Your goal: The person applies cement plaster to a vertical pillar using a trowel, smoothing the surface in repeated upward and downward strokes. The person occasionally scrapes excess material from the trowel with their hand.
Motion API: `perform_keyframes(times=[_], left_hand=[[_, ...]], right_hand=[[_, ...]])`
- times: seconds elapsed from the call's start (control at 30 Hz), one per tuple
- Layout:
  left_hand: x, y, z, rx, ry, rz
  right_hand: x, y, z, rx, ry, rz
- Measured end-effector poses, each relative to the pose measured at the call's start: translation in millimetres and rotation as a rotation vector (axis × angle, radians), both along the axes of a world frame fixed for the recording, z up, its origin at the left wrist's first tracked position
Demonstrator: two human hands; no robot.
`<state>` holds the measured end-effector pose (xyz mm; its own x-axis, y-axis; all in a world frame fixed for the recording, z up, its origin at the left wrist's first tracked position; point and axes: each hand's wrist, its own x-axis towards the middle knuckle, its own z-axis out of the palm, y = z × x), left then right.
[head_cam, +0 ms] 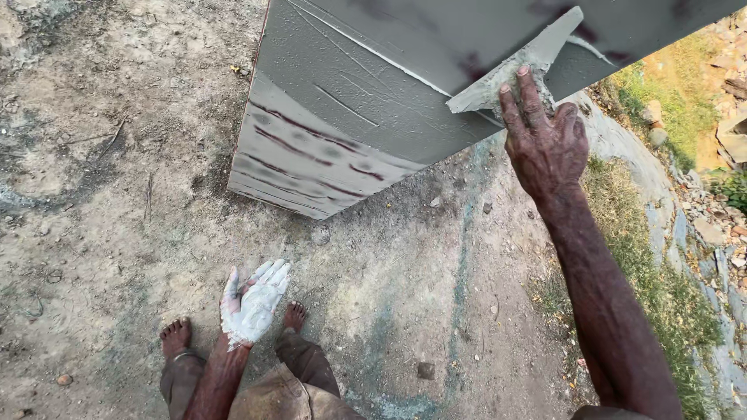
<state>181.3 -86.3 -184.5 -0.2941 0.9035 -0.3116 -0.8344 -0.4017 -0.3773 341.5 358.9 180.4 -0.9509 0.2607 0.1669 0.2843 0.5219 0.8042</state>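
Head view, looking down: my right hand [547, 140] is stretched forward, its fingers [520, 97] laid flat and close together over the back of a plastering trowel [520, 66], pressing the blade against a grey, freshly plastered wall face [373, 93]. I cannot see the thumb or palm side, so I cannot tell how the handle is gripped. Wet cement clings along the blade's lower edge, right under my fingertips. The blade lies tilted, its far corner pointing up and away from the hand.

My left hand [253, 303] hangs low near my knees, fingers spread loosely apart, coated in pale plaster and holding nothing. It is well apart from the trowel. Below it stand my bare feet [176, 336] on packed dirt ground [101, 194]. Grass [661, 288] and loose stones [712, 218] run along the right.
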Motion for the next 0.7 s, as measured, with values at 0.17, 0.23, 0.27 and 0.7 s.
perform_keyframes(times=[0.17, 0.23, 0.27, 0.7], left_hand=[[6.0, 9.3, 1.0, 0.040, -0.032, 0.007], [11.1, 19.5, 2.2, 0.011, -0.027, 0.002], [13.9, 25.5, 3.0, -0.047, -0.013, -0.013], [50.8, 140.6, 94.8, 0.026, 0.368, -0.153]], right_hand=[[-13.2, 5.7, 3.4, 0.004, -0.028, -0.017], [-11.6, 6.4, 1.7, 0.019, -0.038, -0.018], [-6.2, 6.7, 0.9, -0.015, -0.047, -0.077], [167.0, -56.5, 8.1, -0.699, 0.478, -0.050]])
